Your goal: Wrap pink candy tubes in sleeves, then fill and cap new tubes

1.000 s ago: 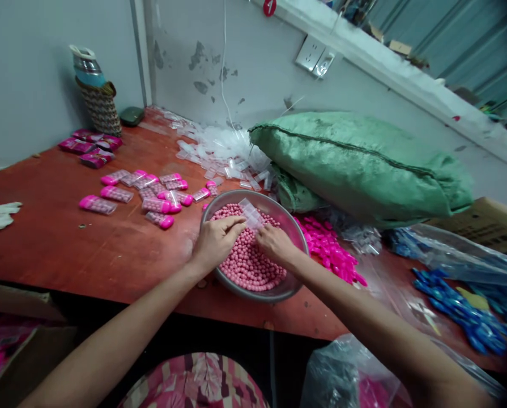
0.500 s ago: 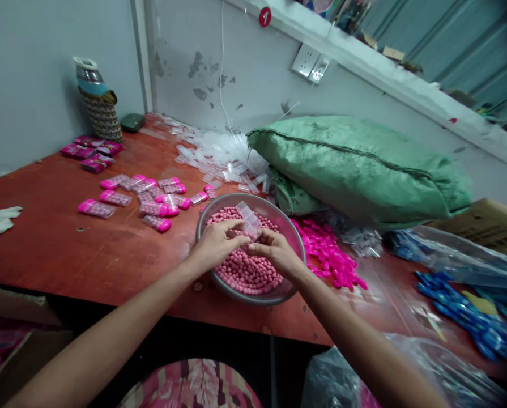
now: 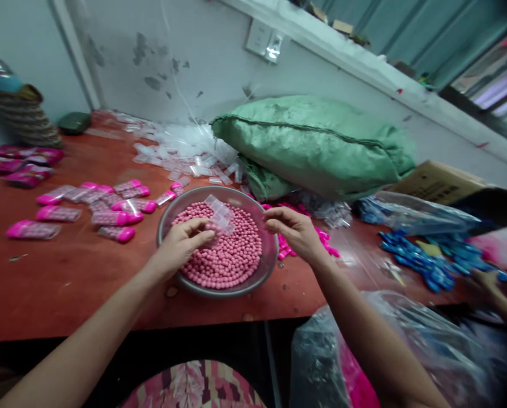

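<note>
A grey metal bowl (image 3: 168,271) on the red table is filled with small round pink beads (image 3: 236,258). My left hand (image 3: 183,243) is over the bowl's left side, thumb and fingers pinched on a small clear plastic case (image 3: 214,241), which looks pinkish inside and is partly hidden by the fingers. Just behind it, further clear plastic cases (image 3: 220,212) lie on the beads. At the bowl's right rim hovers my right hand (image 3: 293,229), its fingers bent and the thumb slightly apart, with nothing visible between them. Bright pink plastic pieces (image 3: 285,246) are heaped beside and below it.
Pink-capped bead-filled cases (image 3: 113,218) lie left of the bowl. Loose clear cases (image 3: 189,150) are piled behind, beside a large green sack (image 3: 316,147). Blue pieces (image 3: 418,258) lie at right, near another person's hand (image 3: 486,280). A clear plastic bag (image 3: 321,351) hangs in front.
My right hand has left the clear case and moved right to the bowl's rim. My left hand keeps the case. The view has turned right, bringing another person's hand into sight.
</note>
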A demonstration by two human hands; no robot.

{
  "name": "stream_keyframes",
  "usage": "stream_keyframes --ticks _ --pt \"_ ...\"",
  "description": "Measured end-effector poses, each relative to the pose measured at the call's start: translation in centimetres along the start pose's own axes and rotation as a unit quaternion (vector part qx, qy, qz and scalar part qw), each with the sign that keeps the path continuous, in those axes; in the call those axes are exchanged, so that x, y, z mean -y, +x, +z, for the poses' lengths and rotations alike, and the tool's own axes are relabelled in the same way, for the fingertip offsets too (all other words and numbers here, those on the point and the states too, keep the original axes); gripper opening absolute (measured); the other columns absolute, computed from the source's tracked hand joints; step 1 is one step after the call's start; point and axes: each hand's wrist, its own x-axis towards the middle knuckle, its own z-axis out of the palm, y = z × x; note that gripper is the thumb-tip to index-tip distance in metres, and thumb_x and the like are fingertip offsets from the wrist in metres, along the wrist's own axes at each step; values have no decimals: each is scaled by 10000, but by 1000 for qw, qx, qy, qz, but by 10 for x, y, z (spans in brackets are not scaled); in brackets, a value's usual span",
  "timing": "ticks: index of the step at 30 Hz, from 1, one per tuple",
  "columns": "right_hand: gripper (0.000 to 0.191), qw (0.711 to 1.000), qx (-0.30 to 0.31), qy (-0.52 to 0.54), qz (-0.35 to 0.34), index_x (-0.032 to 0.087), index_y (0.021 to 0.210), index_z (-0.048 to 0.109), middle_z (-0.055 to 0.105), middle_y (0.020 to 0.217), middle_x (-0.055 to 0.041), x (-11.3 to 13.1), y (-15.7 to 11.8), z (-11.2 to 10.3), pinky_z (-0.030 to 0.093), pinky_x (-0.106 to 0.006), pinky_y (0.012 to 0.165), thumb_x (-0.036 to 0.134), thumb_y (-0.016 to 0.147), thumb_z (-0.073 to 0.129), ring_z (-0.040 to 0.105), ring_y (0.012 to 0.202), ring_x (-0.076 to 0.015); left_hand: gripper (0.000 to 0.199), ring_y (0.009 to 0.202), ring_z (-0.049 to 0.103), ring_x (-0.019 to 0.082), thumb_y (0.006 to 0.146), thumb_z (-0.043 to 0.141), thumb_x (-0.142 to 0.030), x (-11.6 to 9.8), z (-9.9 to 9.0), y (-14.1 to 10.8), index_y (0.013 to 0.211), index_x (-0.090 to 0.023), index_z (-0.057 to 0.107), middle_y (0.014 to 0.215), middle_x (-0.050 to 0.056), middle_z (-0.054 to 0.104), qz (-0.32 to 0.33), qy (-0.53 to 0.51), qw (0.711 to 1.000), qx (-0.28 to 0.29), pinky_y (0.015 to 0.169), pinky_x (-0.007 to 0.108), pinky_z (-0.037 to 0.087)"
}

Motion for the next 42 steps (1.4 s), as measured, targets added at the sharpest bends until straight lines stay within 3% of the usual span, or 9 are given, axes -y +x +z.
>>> stream_keyframes --ticks 3,6,9,13,21,31,34,38,42 --pt "157 987 -46 -145 43 169 842 615 612 695 1 -36 -21 -40 447 -244 580 293 794 532 556 608 -128 311 814 605 185 682 646 -390 1 -1 -1 897 -166 636 857 40 645 4 44 999 0 738 312 511" --pt "151 944 3 -325 62 161 812 635 639 695 -18 -79 -47 -61 435 -245 585 221 808 497 573 622 -143 326 826 606 192 687 636 -415 2 0 -1 902 -170 626 860 38 643 -14 63 998 0 743 322 519" --pt "188 918 22 -392 48 164 900 649 659 864 -71 -110 -64 -59 431 -275 686 145 800 491 592 781 -176 375 835 612 211 682 638 -428 1 3 -1 939 -157 606 885 50 641 -31 60 998 -12 745 361 526" --pt "239 896 50 -442 8 190 997 629 627 1011 -89 -128 -72 -45 386 -295 775 124 814 489 550 910 -189 344 821 616 185 691 642 -398 -1 7 -2 940 -163 602 888 37 652 -32 72 996 -31 763 319 517" --pt "243 860 51 -508 17 135 787 595 618 775 -92 -139 -90 -37 333 -273 682 313 871 452 539 753 -187 276 801 601 133 731 624 -323 -3 10 -3 960 -171 600 890 1 652 -51 84 994 -44 760 255 496" --pt "209 859 85 -505 10 178 856 616 596 826 -68 -135 -88 -36 407 -244 639 279 870 434 574 721 -160 338 802 612 181 682 643 -397 -1 8 -4 929 -167 626 874 48 653 -13 54 998 -16 735 327 522" --pt "230 900 13 -435 28 176 878 620 608 808 -70 -124 -83 -40 441 -274 636 305 860 431 590 706 -175 333 827 604 191 680 636 -376 0 5 -4 938 -164 631 911 58 652 4 60 998 21 754 338 511" --pt "330 968 -157 -193 34 190 1101 537 626 869 -56 -66 -61 -29 471 -331 689 363 822 502 598 763 -189 287 806 593 180 743 564 -368 -1 3 -5 915 -153 645 892 56 648 47 112 990 73 730 304 493" --pt "248 992 -82 -78 -55 221 1039 571 622 934 -50 4 -31 16 463 -317 742 312 809 551 582 835 -179 259 811 590 163 796 510 -344 -2 4 -9 928 -172 651 887 37 658 95 146 981 85 738 264 463"
